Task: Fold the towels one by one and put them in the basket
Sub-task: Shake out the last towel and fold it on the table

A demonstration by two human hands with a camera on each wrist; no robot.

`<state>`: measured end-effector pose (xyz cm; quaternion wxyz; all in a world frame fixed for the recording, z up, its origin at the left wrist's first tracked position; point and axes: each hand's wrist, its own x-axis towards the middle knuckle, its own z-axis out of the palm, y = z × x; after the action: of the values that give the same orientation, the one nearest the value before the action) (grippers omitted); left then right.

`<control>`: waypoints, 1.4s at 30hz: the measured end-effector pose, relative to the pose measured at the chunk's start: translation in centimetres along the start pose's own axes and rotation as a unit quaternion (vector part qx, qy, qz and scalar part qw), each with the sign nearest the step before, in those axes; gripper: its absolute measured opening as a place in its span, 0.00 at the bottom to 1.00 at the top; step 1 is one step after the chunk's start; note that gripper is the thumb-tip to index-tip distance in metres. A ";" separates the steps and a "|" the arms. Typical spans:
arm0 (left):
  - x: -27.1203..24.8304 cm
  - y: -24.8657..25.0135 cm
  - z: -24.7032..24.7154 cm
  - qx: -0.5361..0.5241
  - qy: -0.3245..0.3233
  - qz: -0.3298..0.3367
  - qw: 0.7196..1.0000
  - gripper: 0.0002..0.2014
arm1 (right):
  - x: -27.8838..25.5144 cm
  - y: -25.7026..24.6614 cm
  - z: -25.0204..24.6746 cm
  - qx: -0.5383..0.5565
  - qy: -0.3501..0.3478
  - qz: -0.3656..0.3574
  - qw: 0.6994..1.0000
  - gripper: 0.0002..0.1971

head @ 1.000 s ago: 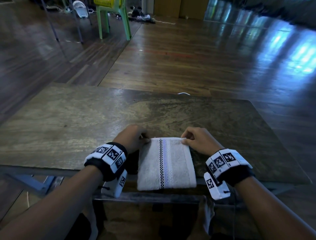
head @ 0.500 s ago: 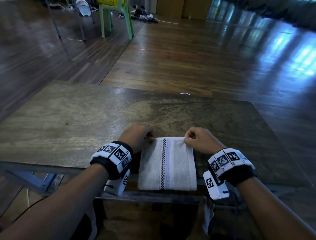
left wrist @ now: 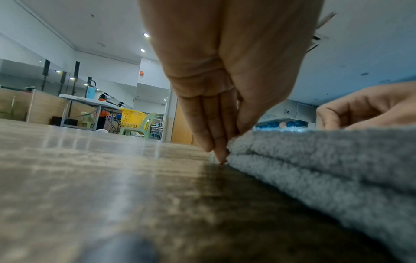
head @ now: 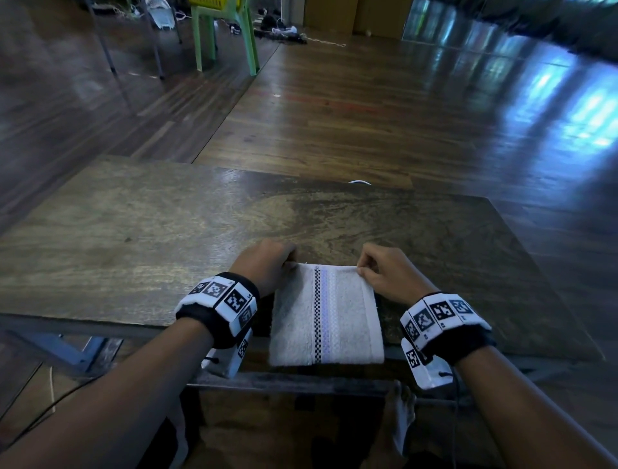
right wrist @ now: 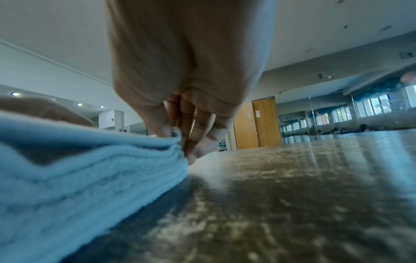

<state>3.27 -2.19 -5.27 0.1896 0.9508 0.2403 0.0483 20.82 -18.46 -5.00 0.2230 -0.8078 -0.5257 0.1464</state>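
A pale folded towel [head: 326, 318] with a checkered and blue stripe lies at the near edge of the wooden table [head: 133, 241], its near end overhanging slightly. My left hand [head: 267, 264] pinches the towel's far left corner [left wrist: 234, 146] between thumb and fingers. At the far right corner [right wrist: 175, 137], my right hand [head: 384, 271] pinches the towel [right wrist: 78, 170] the same way. The towel [left wrist: 326, 160] shows several stacked layers in both wrist views. A yellow basket [left wrist: 131, 117] sits on a green chair far across the room.
The green chair [head: 227, 40] with the yellow basket [head: 214, 3] stands far off on the wooden floor. Cables and gear lie beyond it. In the left wrist view a white folding table [left wrist: 90, 101] stands behind the chair.
Both hands stay at the towel's far corners. The head view has shifted a little; the towel lies in the same place.
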 end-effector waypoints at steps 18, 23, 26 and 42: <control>-3.9 4.2 1.7 0.095 0.012 0.022 0.995 0.13 | -3.4 -3.0 1.4 -0.269 -0.009 0.015 0.963 0.20; -5.7 4.7 4.9 0.058 -0.063 -0.054 0.995 0.28 | -5.2 -3.6 4.3 -0.205 -0.045 0.109 0.972 0.30; -5.7 4.4 5.9 0.043 -0.040 -0.066 0.996 0.29 | -5.5 -3.1 5.7 -0.181 -0.061 0.147 0.970 0.32; -5.4 1.1 3.4 0.003 0.098 -0.176 0.979 0.17 | -5.6 -2.3 1.3 -0.091 0.049 0.257 0.961 0.17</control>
<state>-0.38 -6.82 -7.95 0.1684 0.8847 0.4215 0.1061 16.15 -22.54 -4.95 0.1292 -0.9388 -0.2994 0.1106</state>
